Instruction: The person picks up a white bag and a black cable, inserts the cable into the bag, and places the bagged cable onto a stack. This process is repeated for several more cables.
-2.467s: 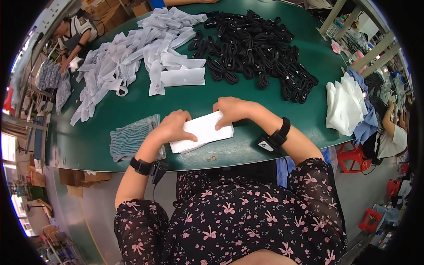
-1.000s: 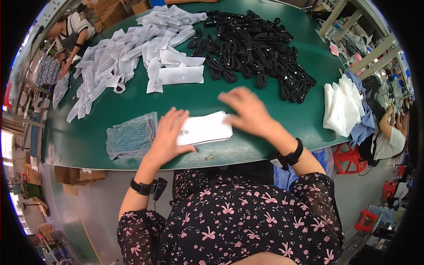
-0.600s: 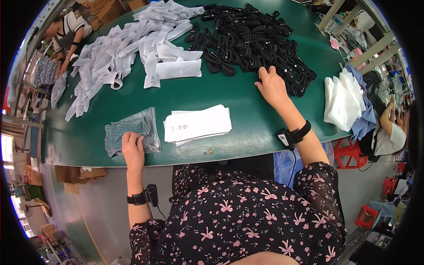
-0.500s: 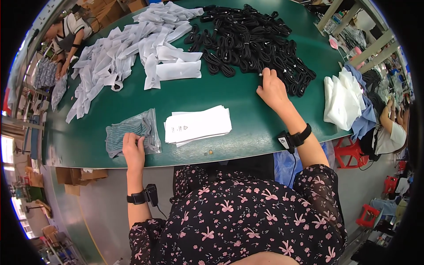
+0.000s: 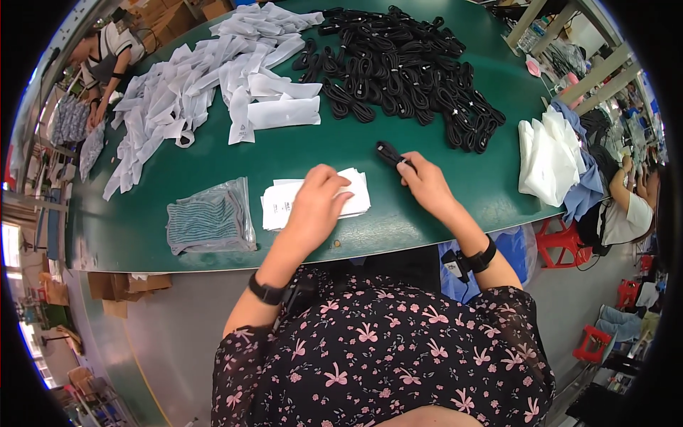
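My right hand [image 5: 425,181] grips a coiled black cable [image 5: 390,154] above the green table, its bundled end poking out past my fingers. Over a stack of flat white sleeves [image 5: 356,186] is my left hand [image 5: 316,206], fingers bent and apart with nothing seen in them. Whether it touches the top sleeve I cannot tell. Left of the stack lies a clear zip bag [image 5: 211,217] with grey-green striped cloth inside. Farther back, a big heap of coiled black cables [image 5: 398,67] sits beside a pile of filled whitish sleeves [image 5: 178,92].
White plastic bags [image 5: 548,156] and blue cloth [image 5: 585,181] lie at the table's right edge. A red stool [image 5: 562,244] stands below that edge. At the far left another person [image 5: 114,57] handles bagged goods; a further person [image 5: 629,213] is at the right.
My right hand has drawn back from the cable heap toward me, bringing one coiled cable. My left hand has left the zip bag and moved right, over the white stack.
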`<action>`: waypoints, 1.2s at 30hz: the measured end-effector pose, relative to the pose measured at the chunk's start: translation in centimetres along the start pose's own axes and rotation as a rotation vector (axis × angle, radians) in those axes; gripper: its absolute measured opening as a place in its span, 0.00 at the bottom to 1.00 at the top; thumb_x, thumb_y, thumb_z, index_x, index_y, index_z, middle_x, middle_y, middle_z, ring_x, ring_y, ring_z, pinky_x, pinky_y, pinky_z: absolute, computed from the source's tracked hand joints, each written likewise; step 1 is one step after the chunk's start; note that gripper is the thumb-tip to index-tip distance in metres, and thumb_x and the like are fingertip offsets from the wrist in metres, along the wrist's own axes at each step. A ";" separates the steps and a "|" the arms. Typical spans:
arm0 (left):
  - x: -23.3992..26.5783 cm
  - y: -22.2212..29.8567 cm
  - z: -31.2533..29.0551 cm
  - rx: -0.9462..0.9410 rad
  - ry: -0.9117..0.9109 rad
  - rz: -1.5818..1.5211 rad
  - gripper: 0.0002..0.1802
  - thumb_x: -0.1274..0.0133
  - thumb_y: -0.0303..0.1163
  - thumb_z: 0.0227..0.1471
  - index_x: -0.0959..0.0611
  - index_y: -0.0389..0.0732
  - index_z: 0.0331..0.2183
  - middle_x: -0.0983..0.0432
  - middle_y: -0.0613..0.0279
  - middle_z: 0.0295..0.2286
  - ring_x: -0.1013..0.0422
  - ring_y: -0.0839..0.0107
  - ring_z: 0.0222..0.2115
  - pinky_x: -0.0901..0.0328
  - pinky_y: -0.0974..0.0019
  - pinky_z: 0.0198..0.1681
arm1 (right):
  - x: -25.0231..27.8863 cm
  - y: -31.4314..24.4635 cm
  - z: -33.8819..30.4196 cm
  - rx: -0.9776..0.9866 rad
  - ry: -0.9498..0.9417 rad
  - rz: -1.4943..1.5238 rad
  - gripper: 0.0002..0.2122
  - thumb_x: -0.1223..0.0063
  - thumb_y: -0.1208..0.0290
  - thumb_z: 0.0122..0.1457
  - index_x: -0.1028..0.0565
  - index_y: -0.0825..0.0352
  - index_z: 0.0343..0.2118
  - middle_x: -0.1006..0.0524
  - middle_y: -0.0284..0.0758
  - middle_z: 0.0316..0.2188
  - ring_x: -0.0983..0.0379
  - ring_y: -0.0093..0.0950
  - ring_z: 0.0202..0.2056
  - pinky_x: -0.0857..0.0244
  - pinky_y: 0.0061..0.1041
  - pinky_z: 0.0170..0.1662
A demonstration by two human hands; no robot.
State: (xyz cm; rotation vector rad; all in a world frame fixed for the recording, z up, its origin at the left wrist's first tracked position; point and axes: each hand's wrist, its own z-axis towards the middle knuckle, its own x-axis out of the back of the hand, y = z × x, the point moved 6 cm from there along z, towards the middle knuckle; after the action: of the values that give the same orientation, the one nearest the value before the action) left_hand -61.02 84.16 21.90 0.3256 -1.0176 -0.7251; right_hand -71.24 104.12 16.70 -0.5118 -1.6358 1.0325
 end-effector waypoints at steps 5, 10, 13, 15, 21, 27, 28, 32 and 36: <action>-3.3 -0.6 0.3 -0.023 -0.103 0.071 0.07 0.40 0.21 0.43 0.20 0.35 0.30 0.30 0.55 0.29 0.30 0.58 0.28 0.33 0.62 0.31 | -0.7 -1.3 -2.4 0.164 0.061 -0.022 0.14 0.52 0.66 0.63 0.29 0.72 0.45 0.25 0.42 0.24 0.28 0.39 0.27 0.35 0.31 0.33; -2.9 -1.1 -0.6 0.070 -0.082 0.062 0.05 0.41 0.22 0.45 0.21 0.34 0.28 0.30 0.55 0.28 0.30 0.59 0.27 0.34 0.63 0.31 | -1.0 -2.0 -3.9 0.312 0.121 -0.065 0.13 0.50 0.69 0.62 0.29 0.71 0.45 0.25 0.43 0.30 0.28 0.40 0.29 0.35 0.31 0.34; -2.7 -1.8 -1.1 0.141 -0.060 0.026 0.04 0.42 0.22 0.47 0.21 0.33 0.28 0.29 0.56 0.28 0.30 0.62 0.26 0.34 0.65 0.30 | -1.0 -2.7 -4.5 0.380 0.128 -0.065 0.13 0.49 0.70 0.60 0.29 0.70 0.45 0.25 0.43 0.32 0.28 0.41 0.29 0.34 0.33 0.34; -2.5 -2.3 -1.2 0.237 -0.043 -0.041 0.04 0.42 0.22 0.48 0.21 0.33 0.28 0.28 0.57 0.27 0.31 0.66 0.25 0.35 0.68 0.30 | -0.9 -3.3 -4.9 0.456 0.119 -0.067 0.13 0.47 0.71 0.59 0.29 0.68 0.46 0.26 0.42 0.32 0.28 0.43 0.30 0.33 0.36 0.33; -1.9 -2.7 -1.5 0.389 -0.082 -0.246 0.04 0.43 0.21 0.48 0.22 0.33 0.28 0.27 0.61 0.27 0.32 0.73 0.26 0.36 0.71 0.32 | -0.9 -4.0 -5.4 0.557 0.119 -0.202 0.15 0.44 0.71 0.56 0.28 0.66 0.46 0.30 0.39 0.29 0.29 0.39 0.28 0.34 0.34 0.31; -1.5 -3.1 -1.5 0.428 -0.052 -0.339 0.05 0.43 0.20 0.48 0.23 0.33 0.29 0.28 0.62 0.27 0.33 0.74 0.28 0.36 0.72 0.35 | -1.3 -4.5 -5.8 0.736 0.130 -0.402 0.16 0.41 0.70 0.53 0.26 0.65 0.45 0.31 0.37 0.28 0.29 0.35 0.27 0.34 0.32 0.30; -1.4 -3.1 -1.5 0.427 -0.050 -0.338 0.05 0.43 0.20 0.48 0.23 0.33 0.29 0.28 0.62 0.27 0.33 0.74 0.28 0.36 0.72 0.35 | -1.1 -4.5 -5.7 0.738 0.131 -0.402 0.16 0.41 0.70 0.53 0.26 0.65 0.45 0.31 0.37 0.28 0.29 0.35 0.27 0.34 0.32 0.30; -1.0 -2.2 -1.3 0.323 -0.064 -0.317 0.05 0.44 0.18 0.46 0.23 0.34 0.29 0.28 0.60 0.28 0.32 0.70 0.28 0.36 0.70 0.35 | -1.0 -5.7 -6.1 0.923 0.136 -0.460 0.16 0.40 0.70 0.53 0.26 0.66 0.45 0.32 0.36 0.27 0.31 0.33 0.25 0.35 0.30 0.28; -0.5 0.0 -0.4 0.008 -0.124 -0.179 0.07 0.43 0.17 0.44 0.23 0.35 0.29 0.29 0.59 0.29 0.32 0.64 0.31 0.36 0.66 0.36 | -1.7 -3.5 -4.5 0.684 -0.080 -0.092 0.14 0.42 0.73 0.55 0.24 0.64 0.45 0.31 0.34 0.25 0.35 0.27 0.23 0.38 0.26 0.27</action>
State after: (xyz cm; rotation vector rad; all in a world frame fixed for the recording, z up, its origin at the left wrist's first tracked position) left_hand -60.86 84.45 21.38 0.3854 -1.1179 -0.9121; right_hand -65.93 102.61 18.87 0.0623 -1.2486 1.4609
